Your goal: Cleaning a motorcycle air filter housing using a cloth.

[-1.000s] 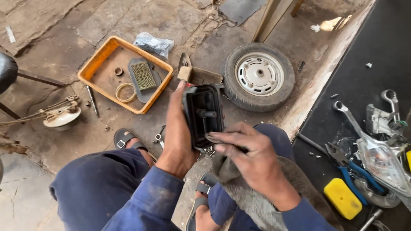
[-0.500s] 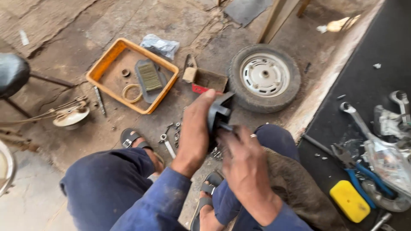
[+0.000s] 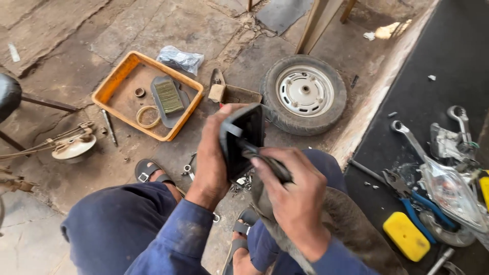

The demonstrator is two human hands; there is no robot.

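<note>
Your left hand (image 3: 214,153) clasps the rigid, light-looking black plastic box-shaped housing (image 3: 243,138) by its outer wall above your knees, while your right hand (image 3: 293,191) pinches the soft grey rag (image 3: 336,224) into it.

Setting: a small vehicle repair workshop, worked at floor level. I sit on cracked, oil-stained concrete floor (image 3: 61,30). At my 12 o'clock, a small wheel (image 3: 304,94) with tyre, lying flat. At 11 o'clock, an orange tray (image 3: 113,83) holding a dirty filter element (image 3: 168,97) and rings. At 3 o'clock, a black mat (image 3: 448,51) carrying spanners (image 3: 407,135), blue-handled pliers (image 3: 423,203) and a headlamp unit (image 3: 451,193). Loose bolts (image 3: 244,181) lie scattered near my feet.
</note>
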